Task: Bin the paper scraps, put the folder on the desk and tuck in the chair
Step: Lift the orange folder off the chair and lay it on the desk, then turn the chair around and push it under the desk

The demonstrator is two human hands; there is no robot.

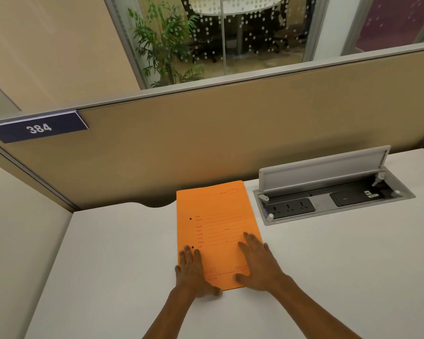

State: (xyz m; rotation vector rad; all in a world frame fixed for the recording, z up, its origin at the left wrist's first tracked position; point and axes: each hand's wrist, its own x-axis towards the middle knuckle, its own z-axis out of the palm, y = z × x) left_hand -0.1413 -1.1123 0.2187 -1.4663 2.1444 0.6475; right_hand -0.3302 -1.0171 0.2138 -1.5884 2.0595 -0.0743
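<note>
Folder under both flat hands

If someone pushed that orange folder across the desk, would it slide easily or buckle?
The orange folder lies flat and thin on the smooth white desk, so it would probably slide easily. It looks like light card, likely to droop if lifted by one corner.

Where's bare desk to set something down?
Free: the desk between the folder and the left partition; also near-right, below the open socket box. Crowded: centre, where left hand and right hand lie flat on the folder.
</note>
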